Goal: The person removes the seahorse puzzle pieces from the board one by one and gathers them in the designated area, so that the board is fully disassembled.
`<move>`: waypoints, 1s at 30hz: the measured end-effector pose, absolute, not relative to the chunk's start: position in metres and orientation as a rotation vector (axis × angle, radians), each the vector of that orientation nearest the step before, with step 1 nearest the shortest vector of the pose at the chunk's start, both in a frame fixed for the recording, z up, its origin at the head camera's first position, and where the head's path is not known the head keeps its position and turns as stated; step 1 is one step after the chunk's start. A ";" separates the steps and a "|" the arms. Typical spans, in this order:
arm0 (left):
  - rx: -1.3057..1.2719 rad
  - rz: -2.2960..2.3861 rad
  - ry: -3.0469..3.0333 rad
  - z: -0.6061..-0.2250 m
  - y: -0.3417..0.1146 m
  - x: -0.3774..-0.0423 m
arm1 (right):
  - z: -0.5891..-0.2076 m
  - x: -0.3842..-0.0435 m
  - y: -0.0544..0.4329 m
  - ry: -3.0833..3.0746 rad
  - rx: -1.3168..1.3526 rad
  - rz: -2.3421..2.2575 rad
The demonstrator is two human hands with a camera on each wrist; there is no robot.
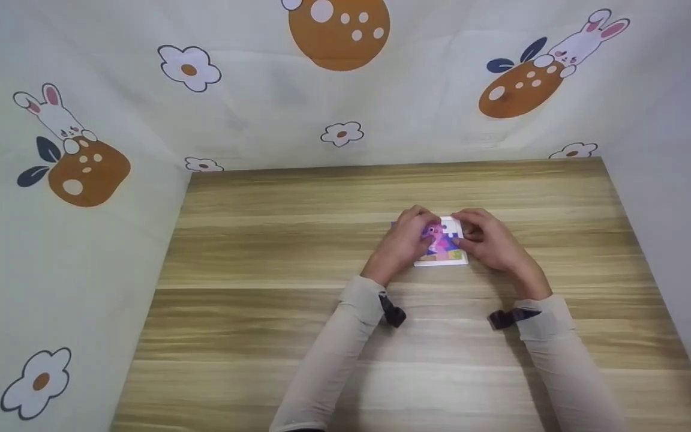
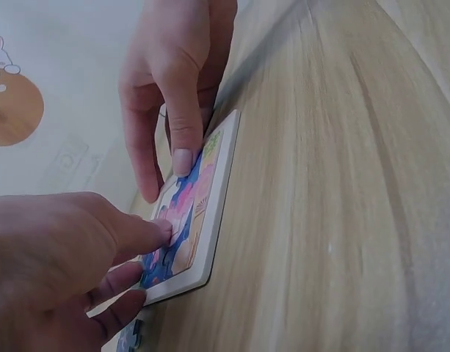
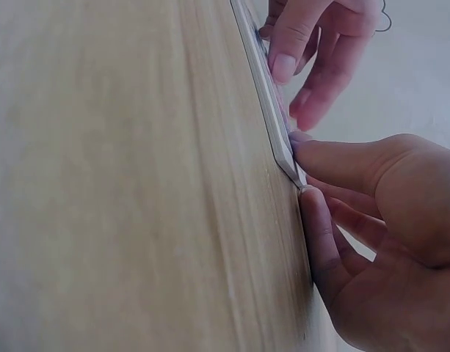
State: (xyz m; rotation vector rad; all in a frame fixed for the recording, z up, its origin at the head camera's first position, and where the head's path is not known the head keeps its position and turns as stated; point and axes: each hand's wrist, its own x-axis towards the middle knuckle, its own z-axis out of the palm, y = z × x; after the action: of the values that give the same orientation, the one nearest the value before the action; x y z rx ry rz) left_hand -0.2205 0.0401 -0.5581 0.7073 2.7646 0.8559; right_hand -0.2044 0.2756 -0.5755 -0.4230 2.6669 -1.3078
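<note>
A small jigsaw puzzle (image 1: 441, 247) in a white frame lies on the table, showing a pink figure on blue. Toward its top right the tray is bare white. My left hand (image 1: 404, 240) holds the left side, thumb on the pink part and fingers along the edge. At the right side my right hand (image 1: 489, 240) grips the frame, its thumb on the blue part and its fingers curled at the outer edge. In the left wrist view a loose puzzle piece (image 2: 129, 337) shows under my left fingers, mostly hidden.
The wood-grain table (image 1: 249, 324) reaches around the puzzle on every side. Pale cloth (image 1: 249, 114) printed with rabbits and flowers hangs behind the table and at both sides. Each wrist carries a small black camera (image 1: 393, 312).
</note>
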 end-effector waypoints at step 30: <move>0.900 0.455 2.891 -0.544 0.048 -0.229 | -0.576 -0.205 0.276 2.686 -0.430 -1.304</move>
State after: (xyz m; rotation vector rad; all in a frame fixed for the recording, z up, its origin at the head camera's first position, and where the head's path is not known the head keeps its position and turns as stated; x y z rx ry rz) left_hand -0.2292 0.0480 -0.5440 0.9000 2.8909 0.4548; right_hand -0.2047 0.2755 -0.5757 -0.4296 2.6855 -1.3044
